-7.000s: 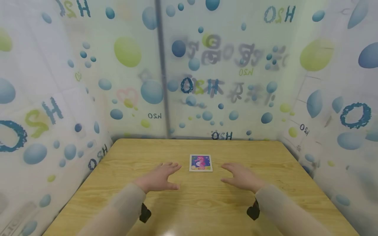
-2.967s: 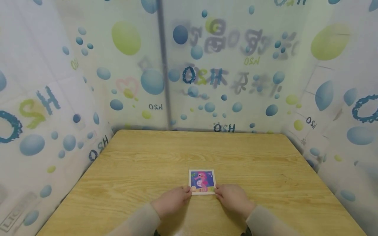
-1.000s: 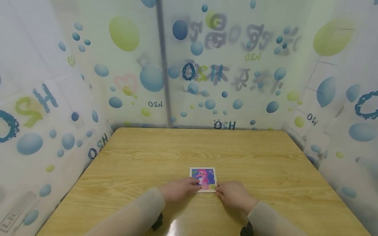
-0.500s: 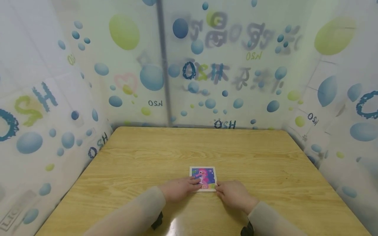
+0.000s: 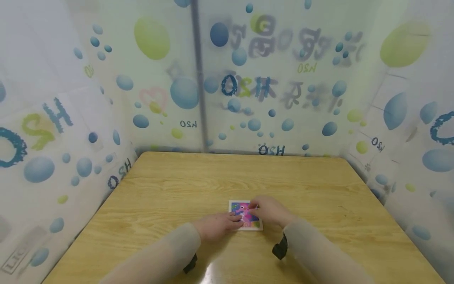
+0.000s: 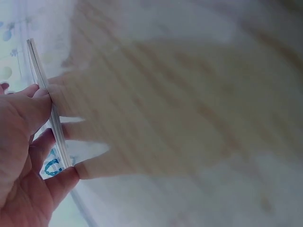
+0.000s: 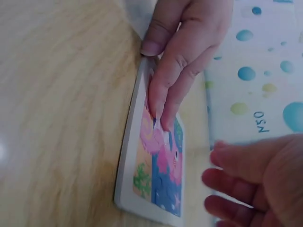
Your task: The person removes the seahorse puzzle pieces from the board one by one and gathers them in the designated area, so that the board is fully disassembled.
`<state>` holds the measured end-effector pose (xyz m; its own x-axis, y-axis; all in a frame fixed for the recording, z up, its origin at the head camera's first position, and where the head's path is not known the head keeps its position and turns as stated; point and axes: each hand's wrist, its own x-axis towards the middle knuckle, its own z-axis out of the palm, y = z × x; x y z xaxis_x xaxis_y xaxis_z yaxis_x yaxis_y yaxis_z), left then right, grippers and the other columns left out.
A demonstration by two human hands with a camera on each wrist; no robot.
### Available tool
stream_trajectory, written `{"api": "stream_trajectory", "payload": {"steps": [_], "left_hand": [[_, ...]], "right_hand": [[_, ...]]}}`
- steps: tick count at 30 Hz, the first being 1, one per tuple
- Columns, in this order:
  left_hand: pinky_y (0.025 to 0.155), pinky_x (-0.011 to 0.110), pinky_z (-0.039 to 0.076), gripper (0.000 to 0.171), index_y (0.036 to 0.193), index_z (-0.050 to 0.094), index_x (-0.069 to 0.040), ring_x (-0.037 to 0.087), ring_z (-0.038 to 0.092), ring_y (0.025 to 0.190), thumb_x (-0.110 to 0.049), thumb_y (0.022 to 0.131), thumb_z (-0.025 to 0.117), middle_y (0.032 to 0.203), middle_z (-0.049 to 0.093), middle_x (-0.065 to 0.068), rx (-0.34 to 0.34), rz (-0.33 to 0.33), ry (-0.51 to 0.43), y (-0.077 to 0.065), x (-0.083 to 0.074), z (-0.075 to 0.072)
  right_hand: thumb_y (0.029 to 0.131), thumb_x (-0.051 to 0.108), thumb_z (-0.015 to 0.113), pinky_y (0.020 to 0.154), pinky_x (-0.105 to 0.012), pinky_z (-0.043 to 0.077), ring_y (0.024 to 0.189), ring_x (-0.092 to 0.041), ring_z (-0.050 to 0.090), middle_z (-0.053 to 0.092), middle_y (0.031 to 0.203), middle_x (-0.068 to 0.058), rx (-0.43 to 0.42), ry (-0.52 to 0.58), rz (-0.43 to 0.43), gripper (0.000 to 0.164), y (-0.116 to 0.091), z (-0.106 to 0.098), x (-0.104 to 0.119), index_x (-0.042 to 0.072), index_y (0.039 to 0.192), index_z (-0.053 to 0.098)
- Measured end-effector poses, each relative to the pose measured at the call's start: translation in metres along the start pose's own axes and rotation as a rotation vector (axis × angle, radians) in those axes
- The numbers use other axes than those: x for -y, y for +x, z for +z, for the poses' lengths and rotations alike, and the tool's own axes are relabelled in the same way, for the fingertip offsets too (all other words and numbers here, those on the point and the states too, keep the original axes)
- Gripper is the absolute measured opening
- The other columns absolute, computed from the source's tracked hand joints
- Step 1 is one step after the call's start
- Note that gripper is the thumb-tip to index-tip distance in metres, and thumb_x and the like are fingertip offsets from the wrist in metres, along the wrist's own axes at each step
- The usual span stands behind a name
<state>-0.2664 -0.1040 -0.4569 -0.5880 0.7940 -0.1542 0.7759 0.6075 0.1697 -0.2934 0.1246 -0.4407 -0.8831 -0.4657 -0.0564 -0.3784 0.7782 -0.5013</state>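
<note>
A small square jigsaw puzzle [image 5: 253,225] with a pink seahorse picture and a white frame lies flat on the wooden table. My left hand [image 5: 214,227] holds its near left corner: the right wrist view shows the thumb at the frame's edge and the fingers [image 7: 173,78] over the picture. Seen from the left wrist, the puzzle's thin edge [image 6: 59,137] runs between thumb and fingertips. My right hand [image 5: 271,211] hovers over the puzzle's right side, its fingers loosely bent and holding nothing; a gap shows between it and the picture in the right wrist view.
The wooden table [image 5: 170,177] stretches out around the puzzle. Hanging curtains [image 5: 170,138] with blue and green drops enclose its back and both sides. Each wrist carries a dark camera mount, such as the right mount [image 5: 280,248].
The puzzle came from farther back toward me between both hands. My left fingers then slid onto its picture. My right hand has just left its right edge and risen over it.
</note>
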Motion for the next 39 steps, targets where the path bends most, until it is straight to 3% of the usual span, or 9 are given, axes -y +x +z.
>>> {"api": "stream_trajectory", "payload": {"steps": [6,13,17,24,34,39], "left_hand": [[0.113,0.034,0.03,0.042,0.144,0.046,-0.02,0.02,0.034,0.139,-0.014,0.103,0.04,0.151,0.038,0.0,-0.018,0.028,0.033,0.0,-0.001,-0.001],[0.112,0.032,0.03,0.042,0.145,0.045,-0.02,0.019,0.035,0.138,-0.014,0.103,0.041,0.15,0.039,0.0,-0.015,0.039,0.069,0.001,-0.001,-0.002],[0.112,0.031,0.03,0.042,0.144,0.045,-0.019,0.02,0.035,0.138,-0.013,0.103,0.041,0.15,0.04,0.002,-0.016,0.049,0.078,0.001,0.0,-0.001],[0.112,0.03,0.031,0.042,0.144,0.046,-0.016,0.021,0.035,0.138,-0.012,0.103,0.041,0.149,0.04,0.004,-0.014,0.069,0.089,0.001,0.0,-0.002],[0.114,0.033,0.028,0.043,0.146,0.043,-0.016,0.022,0.031,0.14,-0.013,0.104,0.036,0.152,0.035,0.004,0.004,0.062,0.014,0.001,0.002,-0.002],[0.113,0.035,0.029,0.043,0.145,0.044,-0.017,0.024,0.032,0.14,-0.013,0.103,0.037,0.152,0.035,0.006,-0.008,0.078,0.027,0.001,0.001,-0.003]], "right_hand": [[0.09,0.017,0.068,0.077,-0.036,0.05,0.085,-0.013,0.057,0.065,0.094,0.003,-0.051,0.135,-0.061,0.008,0.029,0.013,0.0,0.012,0.096,0.071],[0.088,0.021,0.07,0.096,-0.046,0.045,0.108,-0.025,0.056,0.065,0.11,-0.004,-0.09,0.193,0.013,0.011,0.049,0.029,-0.001,0.015,0.096,0.073],[0.086,0.019,0.072,0.1,-0.049,0.041,0.109,-0.027,0.054,0.063,0.108,-0.004,-0.094,0.247,0.06,0.009,0.053,0.035,-0.001,0.015,0.095,0.074],[0.085,0.019,0.073,0.098,-0.049,0.041,0.106,-0.025,0.053,0.063,0.102,-0.001,-0.128,0.172,0.007,0.01,0.056,0.04,0.0,0.015,0.094,0.075],[0.084,0.021,0.075,0.096,-0.051,0.039,0.106,-0.029,0.05,0.062,0.102,-0.002,-0.139,0.119,-0.002,0.008,0.056,0.042,0.002,0.018,0.091,0.075],[0.083,0.022,0.075,0.092,-0.046,0.041,0.103,-0.027,0.049,0.06,0.101,0.0,-0.145,0.098,0.019,0.007,0.057,0.043,0.002,0.019,0.09,0.075]]}}
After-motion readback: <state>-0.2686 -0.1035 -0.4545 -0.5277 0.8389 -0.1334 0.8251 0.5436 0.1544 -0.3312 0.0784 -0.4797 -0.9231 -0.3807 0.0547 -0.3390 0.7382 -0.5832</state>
